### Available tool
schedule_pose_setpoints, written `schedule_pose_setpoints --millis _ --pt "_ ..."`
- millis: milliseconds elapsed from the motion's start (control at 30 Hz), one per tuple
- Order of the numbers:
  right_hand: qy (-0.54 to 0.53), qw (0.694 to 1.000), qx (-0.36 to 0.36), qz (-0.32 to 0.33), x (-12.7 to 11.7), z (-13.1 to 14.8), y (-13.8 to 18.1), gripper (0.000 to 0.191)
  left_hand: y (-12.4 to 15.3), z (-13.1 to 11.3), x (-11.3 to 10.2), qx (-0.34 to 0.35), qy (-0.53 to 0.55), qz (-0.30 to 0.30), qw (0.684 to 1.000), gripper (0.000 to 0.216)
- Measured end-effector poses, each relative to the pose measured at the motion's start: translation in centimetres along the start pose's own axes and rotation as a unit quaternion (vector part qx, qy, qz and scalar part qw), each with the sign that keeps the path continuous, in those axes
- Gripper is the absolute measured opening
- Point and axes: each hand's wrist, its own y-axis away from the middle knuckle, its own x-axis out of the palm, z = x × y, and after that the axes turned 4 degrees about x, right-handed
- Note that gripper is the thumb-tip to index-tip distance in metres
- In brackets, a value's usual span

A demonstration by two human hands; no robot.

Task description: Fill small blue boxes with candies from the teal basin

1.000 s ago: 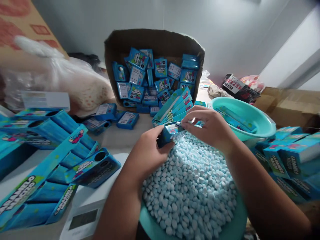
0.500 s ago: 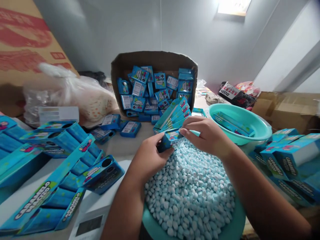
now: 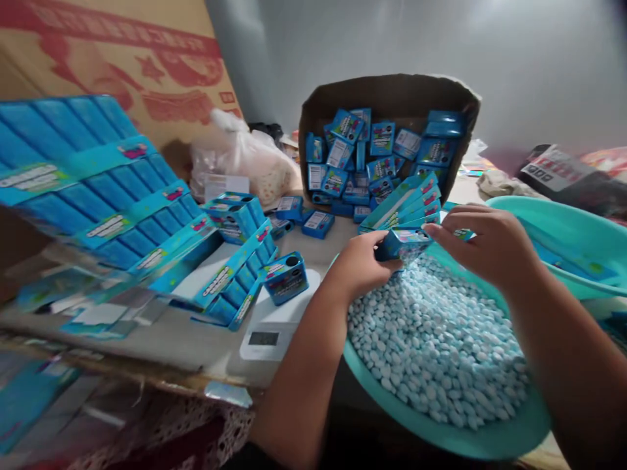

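Note:
My left hand (image 3: 365,264) grips a small blue candy box (image 3: 409,241), tilted over the near bowl. At the right end of that box, the thumb and curled fingers of my right hand (image 3: 482,241) close on its edge; what lies between the fingertips is mostly hidden. Below both hands, a turquoise bowl (image 3: 379,401) is filled with pale blue and white candies (image 3: 435,339). Another blue candy box (image 3: 285,279) stands on a white scale (image 3: 264,349) left of my left forearm.
An open carton (image 3: 392,88) of blue boxes lies at the back, with fanned display cartons (image 3: 406,205) before it. Stacked filled displays (image 3: 122,189) stand left, near a knotted plastic bag (image 3: 255,156). A second turquoise bowl (image 3: 578,219) sits right. The table edge (image 3: 161,375) shows front left.
The view has swung left, so the scene sits further right and the left display stack shows more. My left hand keeps the candy box; my right hand stays at its end.

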Motion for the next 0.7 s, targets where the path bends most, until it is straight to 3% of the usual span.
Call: schedule_pose_setpoints --millis 100,167,233,300,367,433,533,600,700 --pt "-0.077 0.996 0.037 -0.024 0.2 -0.4 0.2 0.009 -0.1 0.2 0.1 0.019 -0.007 0.003 1.0 0.028" --pt "-0.154 0.985 0.075 0.018 0.7 -1.3 0.3 0.029 -0.3 0.3 0.2 0.039 -0.033 0.007 0.999 0.025" --pt "-0.198 0.967 0.116 0.107 1.3 -2.4 0.5 0.053 -0.4 0.1 0.2 0.052 -0.079 0.004 0.996 0.025" --pt "-0.183 0.96 0.139 0.157 1.9 -3.3 0.7 0.056 0.2 -0.5 -0.3 0.055 -0.133 -0.012 0.989 0.032" --pt "-0.136 0.975 0.132 0.12 2.1 -3.2 0.6 0.047 1.9 -1.5 -1.6 0.051 -0.191 -0.044 0.979 0.046" --pt "-0.096 0.99 0.088 0.053 1.9 -1.7 0.1 0.043 4.4 -2.3 -3.5 0.033 -0.246 -0.098 0.964 0.061" --pt "-0.093 0.995 0.033 0.011 0.9 2.5 -1.7 0.046 8.0 -2.0 -6.7 -0.063 -0.324 -0.19 0.925 0.073" --pt "-0.12 0.99 0.077 -0.014 0.5 5.5 -3.6 0.042 9.3 -0.7 -8.2 -0.154 -0.35 -0.197 0.903 0.07" --pt "-0.161 0.983 0.086 0.025 1.5 8.6 -6.8 0.026 10.2 0.7 -9.1 -0.235 -0.339 -0.18 0.893 0.05"
